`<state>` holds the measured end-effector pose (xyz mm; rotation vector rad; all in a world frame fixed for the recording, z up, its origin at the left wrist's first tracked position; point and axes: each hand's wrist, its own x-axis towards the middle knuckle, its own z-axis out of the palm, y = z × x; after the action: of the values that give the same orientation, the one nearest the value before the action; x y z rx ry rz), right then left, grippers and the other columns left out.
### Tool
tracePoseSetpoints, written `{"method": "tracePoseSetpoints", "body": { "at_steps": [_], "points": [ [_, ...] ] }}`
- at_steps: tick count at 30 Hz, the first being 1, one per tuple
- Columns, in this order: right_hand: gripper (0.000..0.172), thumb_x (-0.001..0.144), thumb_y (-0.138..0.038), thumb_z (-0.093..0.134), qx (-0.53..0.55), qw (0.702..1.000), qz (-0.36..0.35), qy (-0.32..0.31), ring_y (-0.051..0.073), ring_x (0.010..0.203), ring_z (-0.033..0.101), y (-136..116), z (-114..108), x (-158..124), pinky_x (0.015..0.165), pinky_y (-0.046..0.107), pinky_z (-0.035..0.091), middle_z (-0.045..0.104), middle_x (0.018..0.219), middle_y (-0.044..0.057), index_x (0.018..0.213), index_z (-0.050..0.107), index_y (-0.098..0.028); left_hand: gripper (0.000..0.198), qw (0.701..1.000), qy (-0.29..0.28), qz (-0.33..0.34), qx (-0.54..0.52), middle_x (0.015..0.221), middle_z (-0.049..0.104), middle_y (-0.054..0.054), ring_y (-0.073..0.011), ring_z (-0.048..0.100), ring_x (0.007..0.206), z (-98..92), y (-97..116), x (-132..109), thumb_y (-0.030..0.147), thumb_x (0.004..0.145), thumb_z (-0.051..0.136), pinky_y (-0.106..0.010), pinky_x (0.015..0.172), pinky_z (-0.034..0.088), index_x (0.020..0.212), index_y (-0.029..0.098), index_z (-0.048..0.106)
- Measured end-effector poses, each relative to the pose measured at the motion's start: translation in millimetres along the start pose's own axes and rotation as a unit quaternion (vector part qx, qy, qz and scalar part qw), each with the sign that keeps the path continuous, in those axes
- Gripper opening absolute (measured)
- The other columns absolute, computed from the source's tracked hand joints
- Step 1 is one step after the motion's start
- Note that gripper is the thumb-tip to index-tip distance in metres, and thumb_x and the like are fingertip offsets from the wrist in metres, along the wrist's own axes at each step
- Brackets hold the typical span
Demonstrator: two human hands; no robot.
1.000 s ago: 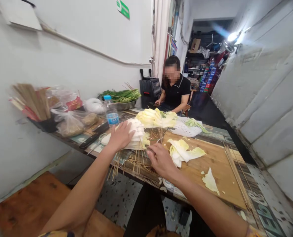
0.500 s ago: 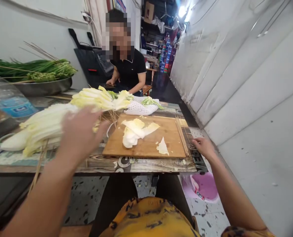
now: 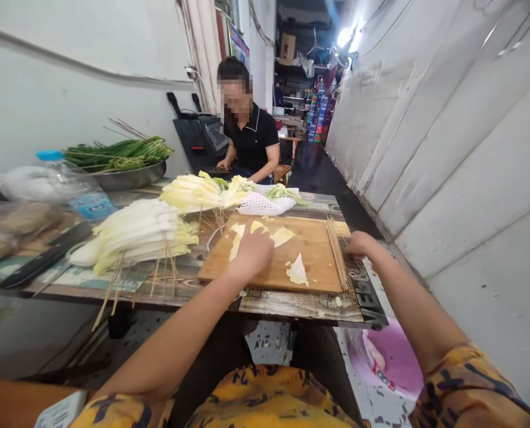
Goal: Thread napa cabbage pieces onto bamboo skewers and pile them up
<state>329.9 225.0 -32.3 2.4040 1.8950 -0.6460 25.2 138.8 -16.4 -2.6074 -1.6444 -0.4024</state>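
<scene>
My left hand (image 3: 254, 249) is on the wooden cutting board (image 3: 316, 238), its curled fingers on pale napa cabbage leaves (image 3: 284, 236) and hiding part of them. A torn piece of cabbage leaf (image 3: 297, 271) lies apart to its right. At the table's right edge my right hand (image 3: 363, 245) is closed, fingertips pinched at a thin bamboo skewer. Beside it, several bamboo skewers (image 3: 336, 255) lie along the board's right side. Skewered cabbage leaves (image 3: 135, 232) are piled left of the board, sticks jutting over the front edge. More yellowish cabbage (image 3: 191, 193) sits behind.
A knife (image 3: 37, 261) and a water bottle (image 3: 88, 196) are at the left. Behind them stands a metal bowl (image 3: 133, 176) of green vegetables. White foam netting (image 3: 265, 203) lies behind the board. A person (image 3: 251, 142) sits across. A pink basin (image 3: 394, 356) is on the floor.
My left hand has moved right, from above the skewered cabbage pile to the leaves on the board. My right hand stays by the skewers. The view has shifted left.
</scene>
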Motion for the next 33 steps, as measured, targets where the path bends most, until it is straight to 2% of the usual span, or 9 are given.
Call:
{"method": "tracePoseSetpoints", "body": {
  "at_steps": [7, 12, 18, 23, 26, 29, 30, 31, 33],
  "points": [
    [0.026, 0.090, -0.031, 0.056, 0.175, 0.984, -0.032, 0.007, 0.017, 0.085, 0.063, 36.6, 1.3, -46.6, 0.072, 0.034, 0.053, 0.062, 0.105, 0.007, 0.109, 0.058, -0.013, 0.038, 0.999, -0.019, 0.003, 0.026, 0.123, 0.060, -0.015, -0.0298, 0.052, 0.114, -13.4, -41.5, -13.2, 0.027, 0.081, 0.049, -0.043, 0.096, 0.034, 0.116, 0.017, 0.058],
    [0.017, 0.084, -0.026, 0.052, 0.371, 0.916, -0.150, -0.013, 0.007, 0.045, 0.049, 39.5, 29.5, -104.9, 0.041, 0.019, 0.040, 0.060, 0.070, -0.002, 0.098, 0.055, -0.016, 0.032, 0.997, -0.043, 0.022, 0.057, 0.114, 0.064, -0.011, -0.0257, 0.054, 0.111, -10.2, -49.8, -16.2, 0.017, 0.082, 0.044, -0.046, 0.101, 0.026, 0.108, 0.019, 0.062],
    [0.014, 0.064, -0.019, 0.046, 0.480, 0.840, -0.224, -0.117, 0.006, 0.037, 0.042, 4.1, 81.7, -164.4, 0.036, 0.017, 0.031, 0.056, 0.054, -0.006, 0.077, 0.051, -0.019, 0.024, 0.997, -0.032, 0.044, 0.048, 0.108, 0.064, -0.013, -0.0267, 0.055, 0.106, 0.2, -39.4, -6.2, 0.017, 0.079, 0.051, -0.044, 0.099, 0.029, 0.099, 0.017, 0.064],
    [0.010, 0.063, -0.014, 0.043, 0.499, 0.825, -0.235, -0.122, 0.007, 0.041, 0.042, -14.8, 105.1, -190.0, 0.042, 0.018, 0.034, 0.049, 0.048, -0.007, 0.068, 0.050, -0.020, 0.017, 0.999, 0.005, 0.023, 0.033, 0.091, 0.068, -0.010, -0.0254, 0.060, 0.093, -9.1, -40.4, -5.0, 0.021, 0.080, 0.053, -0.039, 0.092, 0.037, 0.093, 0.017, 0.063],
    [0.009, 0.063, -0.012, 0.045, 0.488, 0.834, -0.241, -0.097, 0.008, 0.045, 0.043, -16.1, 106.8, -197.0, 0.045, 0.020, 0.034, 0.049, 0.050, -0.006, 0.065, 0.049, -0.020, 0.021, 0.996, 0.090, -0.008, -0.012, 0.088, 0.068, -0.010, -0.0254, 0.059, 0.092, -20.6, -33.3, -13.5, 0.031, 0.086, 0.049, -0.036, 0.087, 0.040, 0.090, 0.017, 0.063],
    [0.008, 0.067, -0.012, 0.048, 0.469, 0.845, -0.254, -0.049, 0.010, 0.052, 0.045, -15.4, 102.2, -202.5, 0.051, 0.021, 0.034, 0.050, 0.055, -0.005, 0.066, 0.051, -0.019, 0.024, 0.961, 0.209, -0.075, -0.168, 0.086, 0.067, -0.006, -0.0216, 0.059, 0.083, -32.5, -15.7, -31.4, 0.039, 0.083, 0.054, -0.030, 0.077, 0.043, 0.088, 0.018, 0.065],
    [0.007, 0.071, -0.014, 0.049, 0.461, 0.848, -0.260, -0.037, 0.010, 0.054, 0.045, -15.3, 100.3, -204.2, 0.053, 0.022, 0.034, 0.050, 0.057, -0.005, 0.070, 0.051, -0.019, 0.024, 0.940, 0.220, -0.105, -0.238, 0.083, 0.067, -0.005, -0.0200, 0.059, 0.078, -35.4, -7.9, -38.9, 0.040, 0.082, 0.056, -0.028, 0.073, 0.044, 0.087, 0.019, 0.066],
    [0.006, 0.076, -0.016, 0.048, 0.452, 0.851, -0.266, -0.030, 0.011, 0.056, 0.046, -15.5, 98.7, -205.9, 0.054, 0.022, 0.035, 0.050, 0.058, -0.005, 0.074, 0.053, -0.019, 0.025, 0.917, 0.208, -0.132, -0.315, 0.080, 0.067, -0.004, -0.0185, 0.059, 0.074, -37.3, 0.4, -46.6, 0.041, 0.081, 0.057, -0.027, 0.068, 0.044, 0.088, 0.019, 0.066],
    [0.012, 0.087, -0.024, 0.044, 0.428, 0.857, -0.286, -0.035, 0.011, 0.056, 0.046, -16.5, 97.0, -208.6, 0.056, 0.023, 0.035, 0.051, 0.059, -0.005, 0.088, 0.056, -0.020, 0.028, 0.851, 0.114, -0.166, -0.486, 0.073, 0.066, -0.003, -0.0158, 0.058, 0.066, -37.3, 16.9, -61.1, 0.042, 0.081, 0.058, -0.023, 0.058, 0.043, 0.092, 0.018, 0.066]
  ]
}}
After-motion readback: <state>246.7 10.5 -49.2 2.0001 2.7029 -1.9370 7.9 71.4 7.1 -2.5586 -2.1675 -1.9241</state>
